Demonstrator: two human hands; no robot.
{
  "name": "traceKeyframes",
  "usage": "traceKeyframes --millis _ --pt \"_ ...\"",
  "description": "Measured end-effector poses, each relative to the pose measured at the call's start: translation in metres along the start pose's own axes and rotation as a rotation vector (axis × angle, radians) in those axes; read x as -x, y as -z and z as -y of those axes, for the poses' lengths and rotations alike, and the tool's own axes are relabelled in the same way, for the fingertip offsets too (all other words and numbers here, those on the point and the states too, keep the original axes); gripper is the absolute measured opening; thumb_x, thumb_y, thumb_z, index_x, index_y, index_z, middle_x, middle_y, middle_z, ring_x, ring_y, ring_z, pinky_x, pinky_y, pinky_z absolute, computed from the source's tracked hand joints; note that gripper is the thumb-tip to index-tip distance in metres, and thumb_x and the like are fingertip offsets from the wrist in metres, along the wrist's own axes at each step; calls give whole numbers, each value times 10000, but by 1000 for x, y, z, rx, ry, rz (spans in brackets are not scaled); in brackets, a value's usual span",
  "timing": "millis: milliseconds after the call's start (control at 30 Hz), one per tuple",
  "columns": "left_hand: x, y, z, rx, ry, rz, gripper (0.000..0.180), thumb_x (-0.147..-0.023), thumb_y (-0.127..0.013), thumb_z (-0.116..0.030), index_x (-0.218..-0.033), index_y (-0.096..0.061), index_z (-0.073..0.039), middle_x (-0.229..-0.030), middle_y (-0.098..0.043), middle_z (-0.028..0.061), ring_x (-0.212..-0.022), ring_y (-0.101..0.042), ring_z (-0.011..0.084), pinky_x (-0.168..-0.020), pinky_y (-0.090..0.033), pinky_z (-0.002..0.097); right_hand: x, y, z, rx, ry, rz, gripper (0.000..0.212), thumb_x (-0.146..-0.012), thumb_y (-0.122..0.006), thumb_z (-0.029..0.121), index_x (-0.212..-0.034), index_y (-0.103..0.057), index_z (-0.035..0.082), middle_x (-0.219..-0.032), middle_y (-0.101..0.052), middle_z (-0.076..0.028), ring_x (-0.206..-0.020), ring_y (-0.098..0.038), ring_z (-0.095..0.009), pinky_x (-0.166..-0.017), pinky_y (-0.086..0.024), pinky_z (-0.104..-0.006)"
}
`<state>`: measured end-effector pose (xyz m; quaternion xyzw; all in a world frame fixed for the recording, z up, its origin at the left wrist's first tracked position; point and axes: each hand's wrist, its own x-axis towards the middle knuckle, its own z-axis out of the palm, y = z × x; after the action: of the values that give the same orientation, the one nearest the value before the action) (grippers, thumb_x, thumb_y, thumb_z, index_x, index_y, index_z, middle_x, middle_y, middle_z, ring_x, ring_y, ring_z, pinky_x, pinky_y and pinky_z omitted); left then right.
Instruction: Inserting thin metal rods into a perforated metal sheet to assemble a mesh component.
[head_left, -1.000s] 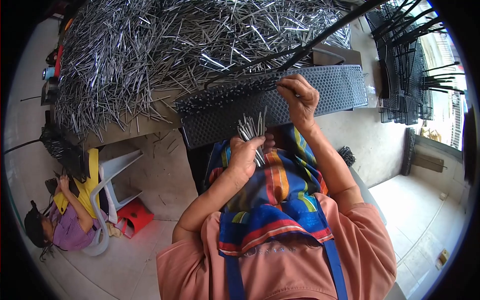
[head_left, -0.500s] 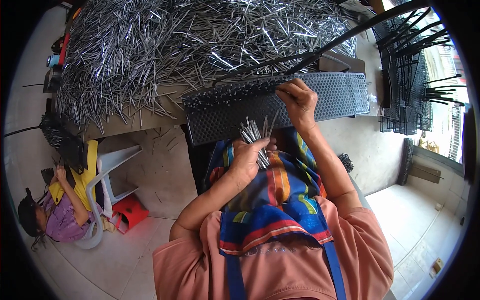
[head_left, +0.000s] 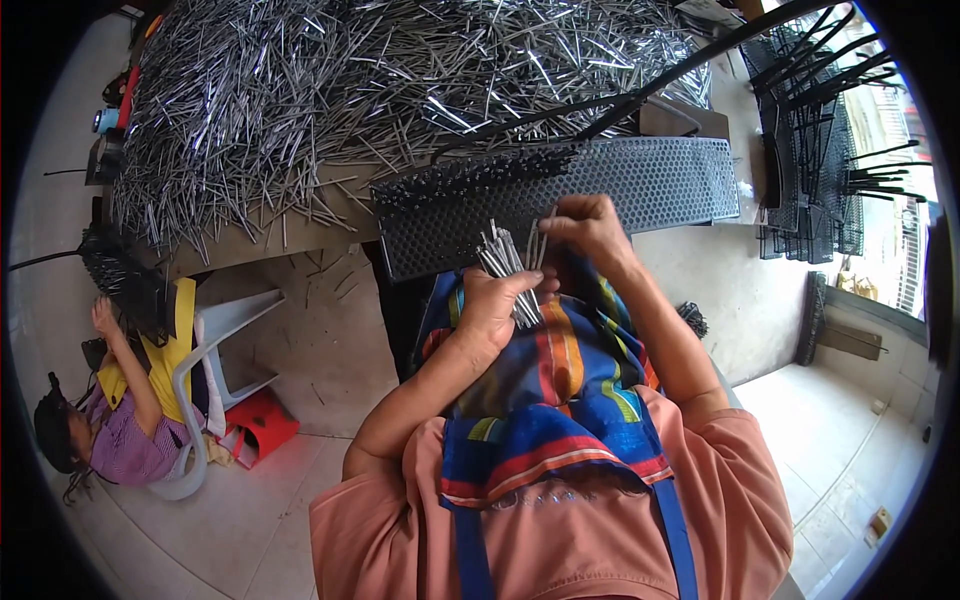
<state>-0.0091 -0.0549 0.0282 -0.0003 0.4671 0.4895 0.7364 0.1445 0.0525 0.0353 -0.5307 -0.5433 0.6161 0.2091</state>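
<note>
My left hand [head_left: 488, 303] is closed around a bundle of thin silvery-grey strips [head_left: 508, 262], their ends fanning upward past my thumb. Just right of the bundle's top, my right hand [head_left: 590, 232] pinches the upper end of one thin strip standing apart from the rest. Beyond both hands lies a long black perforated metal panel [head_left: 655, 185] with a raised rim. Dark strips [head_left: 480, 178] fill the holes along the left part of its far side, their ends standing up in a dense band. The lower end of the pinched strip is partly hidden by my left fingers.
A huge heap of loose strips [head_left: 400, 80] covers the table [head_left: 270, 245] behind the panel. A long black bar [head_left: 690, 75] slants over it. At left, a person [head_left: 130, 430] sits on a grey chair [head_left: 235, 335] handling another black piece. More black panels [head_left: 815, 170] stand at right.
My right hand has come down and left, from the band of strips on the panel to the bundle in my left hand. The person at left has raised a hand toward the black piece.
</note>
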Motion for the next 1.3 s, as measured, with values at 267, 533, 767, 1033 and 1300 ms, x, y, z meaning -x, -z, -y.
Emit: traceKeyframes --millis 267,533,767,1033,1300 --pt "4 4 1 8 -41 -30 188 -864 -644 21 -1049 -651 48 -889 -714 169 -740 -719 250 -673 -616 353 -3 -23 -9 -260 -251 195 142 -803 -729 82 -701 -646 30 -562 -551 8 -457 -447 -51 -423 -315 -245" --pt "4 14 3 128 -101 -136 109 -865 -614 38 -966 -654 40 -854 -706 144 -675 -715 243 -628 -615 341 -4 -33 -8 -144 -178 172 122 -805 -726 83 -733 -657 13 -560 -561 1 -433 -435 -45 -401 -293 -241" --pt "6 30 11 82 -78 -90 167 -892 -608 26 -1047 -664 52 -935 -710 162 -788 -717 252 -726 -609 356 -6 -41 -1 -21 -104 24 83 -797 -716 72 -776 -673 4 -638 -602 1 -504 -468 -48 -442 -323 -237" --pt "1 33 13 -34 -316 -137 151 -842 -626 46 -979 -688 27 -882 -712 81 -744 -694 168 -681 -584 303 13 -57 1 317 62 -2 127 -744 -715 87 -783 -670 -25 -618 -616 -47 -589 -559 -94 -546 -454 -296" --pt "-1 65 31 -23 -2 -59 192 -885 -676 -76 -1068 -655 -21 -886 -714 134 -749 -708 241 -697 -604 377 6 -43 9 29 486 -387 45 -842 -692 -18 -854 -685 25 -754 -615 -9 -723 -553 -62 -663 -433 -196"
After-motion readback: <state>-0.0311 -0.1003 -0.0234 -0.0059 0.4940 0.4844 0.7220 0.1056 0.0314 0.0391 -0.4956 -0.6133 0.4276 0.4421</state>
